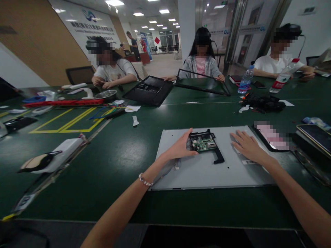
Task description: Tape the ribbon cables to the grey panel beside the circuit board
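A flat grey metal-backed panel [196, 177] lies on the table in front of me. On it sits a green circuit board [205, 144] in a black plastic bracket [219, 155] with an arm that hooks toward me. My left hand [182, 146] holds the left side of the bracketed board, thumb at its near edge and index finger at its far edge; the other fingers are hidden. Flat on the right part of the panel rests my right hand [247, 146], fingers stretched and holding nothing. A thin cable [165, 175] runs by my left wrist.
Right of the panel lie a phone [271, 136] and a dark stack with another phone [315, 137]. Across the table stand two bottles [245, 81] near a black tangle [265, 102]. One co-worker holds a black frame [204, 90] beside a black cover [150, 91]. A white device [63, 155] lies left.
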Tool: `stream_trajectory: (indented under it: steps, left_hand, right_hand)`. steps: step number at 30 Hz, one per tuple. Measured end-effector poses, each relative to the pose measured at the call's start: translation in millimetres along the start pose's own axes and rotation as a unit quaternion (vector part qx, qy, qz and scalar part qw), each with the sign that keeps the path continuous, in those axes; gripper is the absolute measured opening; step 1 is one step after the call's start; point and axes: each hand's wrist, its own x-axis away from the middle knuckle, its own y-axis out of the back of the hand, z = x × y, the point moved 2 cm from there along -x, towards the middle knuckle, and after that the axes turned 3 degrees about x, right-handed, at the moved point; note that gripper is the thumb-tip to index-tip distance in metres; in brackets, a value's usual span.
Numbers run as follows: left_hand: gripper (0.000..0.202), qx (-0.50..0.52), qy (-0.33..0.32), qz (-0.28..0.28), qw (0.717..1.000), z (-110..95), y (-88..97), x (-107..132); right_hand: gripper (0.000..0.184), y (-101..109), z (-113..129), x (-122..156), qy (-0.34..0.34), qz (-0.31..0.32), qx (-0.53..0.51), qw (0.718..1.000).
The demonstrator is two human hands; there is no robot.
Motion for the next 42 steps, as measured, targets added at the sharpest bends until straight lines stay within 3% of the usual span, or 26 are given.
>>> stream_trajectory:
  steps: [18,42]
  left_hand:
    - [0.116,-0.011,0.006,0.036,0.999,-18,-12.8,5]
    - [0.119,0.035,-0.018,0.078,0.996,-15,-6.5,10]
  right_hand:
    - [0.062,1,3,0,0.012,0.003,0.017,1.0]
    - [0.068,5,6,3,0.017,0.041,0.012,0.999]
